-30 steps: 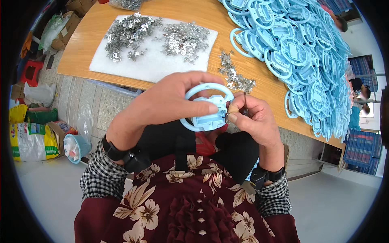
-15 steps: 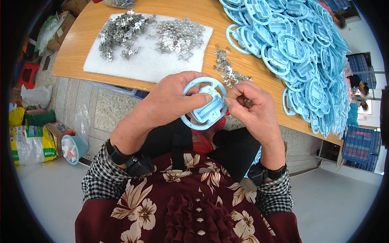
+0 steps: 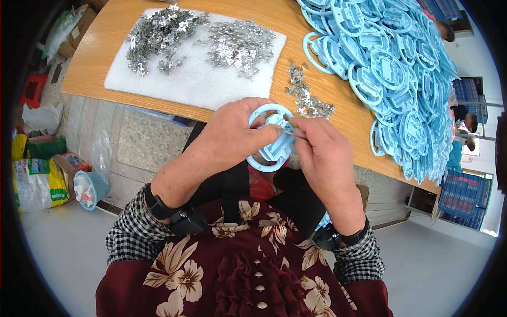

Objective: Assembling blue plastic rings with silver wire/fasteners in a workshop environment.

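The left hand (image 3: 224, 132) is curled round 1 blue ring (image 3: 278, 150), thumb across the middle. The right hand (image 3: 325, 153) pinches 1 thin thing (image 3: 291, 133) at the ring's right side, too small to name. The ring is near the wooden tabletop's (image 3: 92, 71) front edge. On it lie 1 white mat (image 3: 153, 90) with 2 heaps of shiny bits (image 3: 163, 37), 1 smaller heap (image 3: 312, 106) beside the mat, and 1 pile of blue rings (image 3: 391, 79) at the right. On the floor (image 3: 145, 148) at left are 1 red stool (image 3: 33, 90) and 1 blue bin (image 3: 100, 185)
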Motion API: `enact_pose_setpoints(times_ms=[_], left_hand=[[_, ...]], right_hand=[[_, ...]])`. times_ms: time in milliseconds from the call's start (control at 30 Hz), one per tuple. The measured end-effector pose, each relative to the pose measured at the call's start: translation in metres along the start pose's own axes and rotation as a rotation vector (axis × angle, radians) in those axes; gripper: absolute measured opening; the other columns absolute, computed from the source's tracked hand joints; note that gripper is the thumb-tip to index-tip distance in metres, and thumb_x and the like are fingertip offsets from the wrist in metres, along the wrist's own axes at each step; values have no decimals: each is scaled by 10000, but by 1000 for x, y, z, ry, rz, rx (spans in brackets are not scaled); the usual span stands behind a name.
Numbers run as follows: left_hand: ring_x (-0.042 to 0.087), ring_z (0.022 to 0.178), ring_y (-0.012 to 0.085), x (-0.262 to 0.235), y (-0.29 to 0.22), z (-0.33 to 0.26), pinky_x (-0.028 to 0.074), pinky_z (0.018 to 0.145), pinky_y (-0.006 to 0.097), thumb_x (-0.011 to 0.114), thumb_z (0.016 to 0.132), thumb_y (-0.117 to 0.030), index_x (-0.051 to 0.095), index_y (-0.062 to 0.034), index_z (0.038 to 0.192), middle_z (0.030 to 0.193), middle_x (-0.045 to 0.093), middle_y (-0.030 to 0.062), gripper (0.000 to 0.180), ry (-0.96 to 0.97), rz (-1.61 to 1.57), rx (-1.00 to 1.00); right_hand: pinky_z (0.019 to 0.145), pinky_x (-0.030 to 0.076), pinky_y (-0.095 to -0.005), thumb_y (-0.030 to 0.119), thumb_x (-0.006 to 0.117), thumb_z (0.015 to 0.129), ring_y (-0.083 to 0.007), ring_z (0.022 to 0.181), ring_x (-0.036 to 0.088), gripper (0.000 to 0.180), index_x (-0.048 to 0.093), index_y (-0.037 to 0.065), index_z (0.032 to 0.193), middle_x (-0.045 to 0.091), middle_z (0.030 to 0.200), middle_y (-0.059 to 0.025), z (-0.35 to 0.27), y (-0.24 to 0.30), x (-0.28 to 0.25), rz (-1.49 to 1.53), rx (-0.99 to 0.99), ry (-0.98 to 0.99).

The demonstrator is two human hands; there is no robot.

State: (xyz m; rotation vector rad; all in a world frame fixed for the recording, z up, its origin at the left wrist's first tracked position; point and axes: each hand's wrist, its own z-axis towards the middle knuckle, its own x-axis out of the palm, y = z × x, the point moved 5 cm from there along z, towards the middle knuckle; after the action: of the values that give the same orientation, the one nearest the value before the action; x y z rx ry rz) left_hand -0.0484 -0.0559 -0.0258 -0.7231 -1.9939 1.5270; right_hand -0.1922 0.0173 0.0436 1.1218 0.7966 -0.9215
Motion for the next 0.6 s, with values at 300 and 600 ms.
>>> enact_pose_setpoints(times_ms=[300, 600], left_hand=[[654, 882, 88, 0, 2, 0, 553, 762, 241, 664, 938, -150, 570, 51, 1295, 1010, 708, 68, 421, -9, -68, -23], [644, 766, 69, 1, -5, 0, 549, 655, 210, 661, 943, -181, 600, 36, 1272, 944, 691, 39, 399, 24, -46, -19]], right_hand=[[644, 529, -453, 82, 656, 868, -376, 754, 673, 327, 618, 69, 1193, 679, 834, -138, -21, -3, -1, 64, 148, 119], [575, 498, -426, 81, 658, 908, -354, 675, 660, 246, 683, 99, 1152, 657, 745, -155, -18, 0, -9, -153, 94, 104]])
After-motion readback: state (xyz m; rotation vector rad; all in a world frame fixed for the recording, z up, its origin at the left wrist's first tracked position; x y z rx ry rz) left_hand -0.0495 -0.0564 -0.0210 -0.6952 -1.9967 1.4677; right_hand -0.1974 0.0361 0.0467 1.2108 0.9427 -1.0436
